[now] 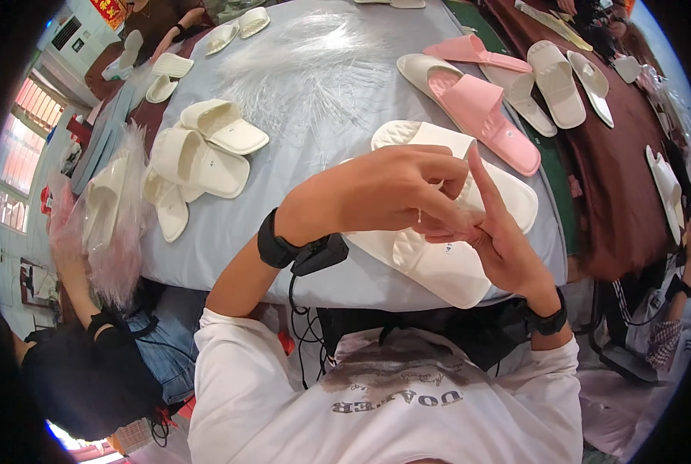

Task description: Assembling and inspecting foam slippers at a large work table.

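Observation:
My left hand (396, 188) reaches across from the left with bent fingers pinched together. Its fingertips meet those of my right hand (502, 236), whose index finger points up while its other fingers are drawn in. What lies between the fingertips is too small and hidden to name; a thin pale strand shows by the left fingers. Right under my hands lies a pair of cream slippers, one slipper (522, 199) farther away and the other slipper (450, 280) nearer me. My hands cover part of both.
Pink slippers (508, 143) and more cream slippers (558, 85) lie to the right. Several cream slippers (206, 158) are piled at left. Loose clear plastic bags (307, 69) cover the far part of the grey-covered table (283, 255). A co-worker (90, 379) at left handles a bagged slipper (106, 205).

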Demonstrator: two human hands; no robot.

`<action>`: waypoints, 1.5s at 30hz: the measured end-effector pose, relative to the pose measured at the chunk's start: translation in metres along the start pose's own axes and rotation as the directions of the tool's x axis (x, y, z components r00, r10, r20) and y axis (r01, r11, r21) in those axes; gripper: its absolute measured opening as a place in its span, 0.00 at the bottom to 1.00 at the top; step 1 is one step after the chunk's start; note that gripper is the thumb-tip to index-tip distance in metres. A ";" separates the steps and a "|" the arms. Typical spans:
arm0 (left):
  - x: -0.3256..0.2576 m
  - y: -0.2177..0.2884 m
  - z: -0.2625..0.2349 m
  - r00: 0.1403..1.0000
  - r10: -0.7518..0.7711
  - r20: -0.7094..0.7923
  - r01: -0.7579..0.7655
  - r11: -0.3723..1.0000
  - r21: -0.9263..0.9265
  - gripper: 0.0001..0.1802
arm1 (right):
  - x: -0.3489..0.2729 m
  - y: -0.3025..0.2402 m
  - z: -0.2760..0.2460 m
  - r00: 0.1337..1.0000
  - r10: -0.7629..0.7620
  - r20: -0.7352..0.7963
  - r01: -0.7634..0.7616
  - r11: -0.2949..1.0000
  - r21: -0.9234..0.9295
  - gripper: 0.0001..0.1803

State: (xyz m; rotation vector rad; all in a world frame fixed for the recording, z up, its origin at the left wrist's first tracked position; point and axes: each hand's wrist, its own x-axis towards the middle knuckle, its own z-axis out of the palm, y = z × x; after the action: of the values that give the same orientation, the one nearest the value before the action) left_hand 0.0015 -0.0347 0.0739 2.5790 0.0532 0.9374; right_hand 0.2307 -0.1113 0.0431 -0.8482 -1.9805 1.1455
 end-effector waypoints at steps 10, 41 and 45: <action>0.000 0.006 0.002 1.000 -0.015 0.012 0.015 0.998 -0.069 0.22 | 0.010 -0.007 -0.021 0.978 0.007 0.209 0.006 0.998 -0.063 0.53; -0.086 -0.024 -0.050 0.845 -0.527 0.087 0.530 0.848 -0.002 0.09 | 0.023 -0.002 0.033 0.951 -0.301 -0.073 0.165 0.691 -0.704 0.03; -0.093 -0.037 -0.032 0.765 -0.620 0.174 0.644 0.745 -0.176 0.15 | 0.028 0.013 0.051 0.947 -0.294 -0.128 0.119 0.694 -0.710 0.02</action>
State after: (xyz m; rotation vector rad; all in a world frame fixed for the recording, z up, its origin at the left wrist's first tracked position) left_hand -0.0866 -0.0048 0.0254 2.1422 0.7117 0.5039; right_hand 0.1759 -0.1065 0.0191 -1.0246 -2.2429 0.1047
